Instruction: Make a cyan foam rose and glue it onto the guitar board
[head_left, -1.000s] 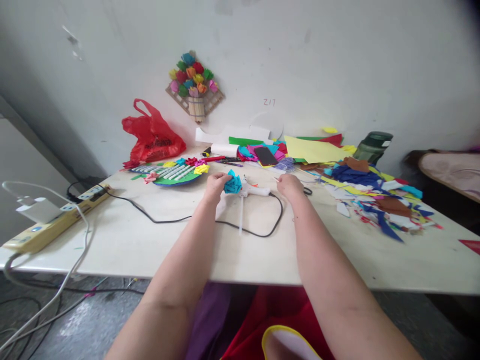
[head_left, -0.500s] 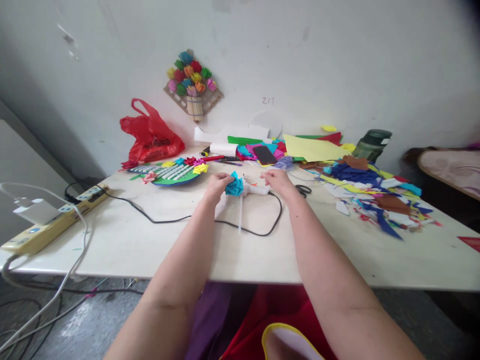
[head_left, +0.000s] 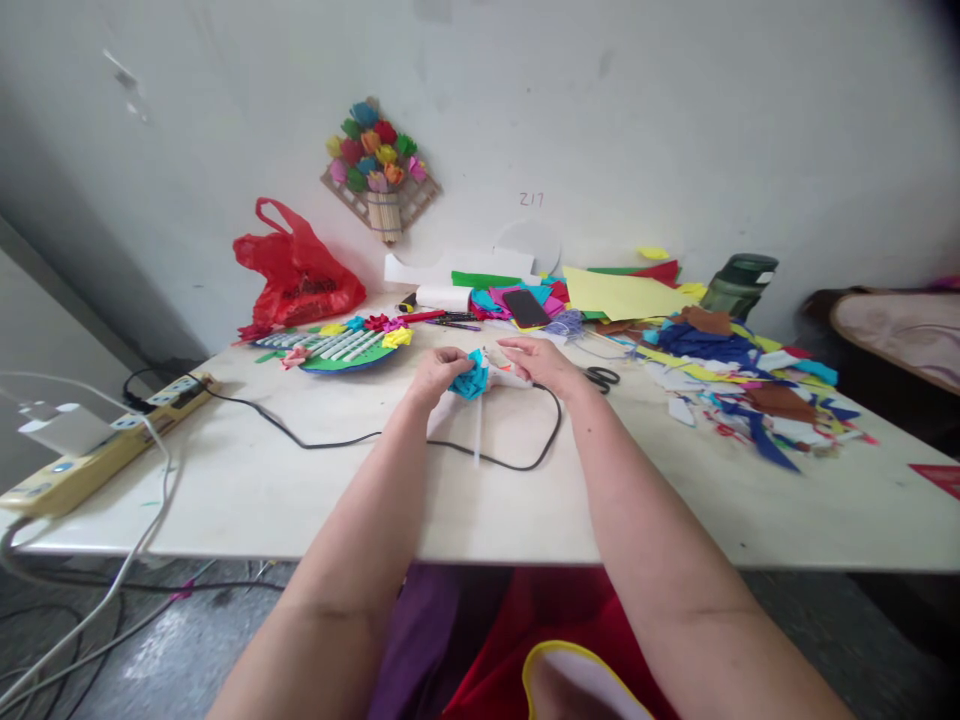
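My left hand [head_left: 439, 375] is closed on a crumpled blue paper flower [head_left: 470, 378], pinching its left side just above the table. My right hand [head_left: 544, 365] reaches in from the right, its fingers stretched toward the flower and apart from it. Below those fingers lies a white glue gun [head_left: 510, 377], partly hidden by the hand and the flower. A clear glue stick [head_left: 478, 430] points toward me from beneath the flower. The black cord [head_left: 540, 465] loops around on the table.
A green round board [head_left: 337, 355] with paper flowers lies left, before a red plastic bag [head_left: 300, 270]. Black-handled scissors [head_left: 602, 379] sit right of my hand. Paper scraps [head_left: 750, 370], a phone [head_left: 526, 309] and a bottle [head_left: 739, 285] stand farther back. A power strip [head_left: 112, 440] is at left.
My right hand has moved left, closer to the flower, and its fingers have straightened. The blue flower has turned slightly in my left hand.
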